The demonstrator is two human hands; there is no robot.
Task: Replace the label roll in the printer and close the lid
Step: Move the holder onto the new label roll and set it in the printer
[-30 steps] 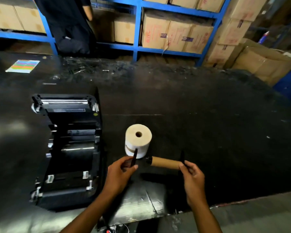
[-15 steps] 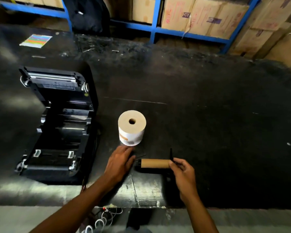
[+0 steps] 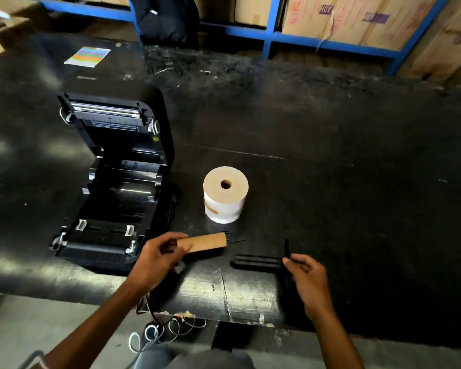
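Observation:
The black label printer (image 3: 109, 182) stands at the left of the table with its lid tipped back and its roll bay bare. A full white label roll (image 3: 225, 195) stands on end to its right. My left hand (image 3: 159, 258) grips the left end of an empty brown cardboard core (image 3: 206, 242), held level just above the table in front of the roll. My right hand (image 3: 308, 275) pinches the flange end of the black plastic spindle (image 3: 258, 261), which points left, free of the core.
The black table (image 3: 330, 155) has a worn front edge, with loose cables (image 3: 165, 331) hanging below it. A striped colour sheet (image 3: 88, 56) lies at the back left. Blue shelving (image 3: 274, 35) with cardboard boxes runs behind, and a person in dark clothes (image 3: 168, 20) stands there.
The spindle has come out of the cardboard core: my left hand now holds the core alone, my right hand has drawn the spindle away to the right. The camera has tilted down.

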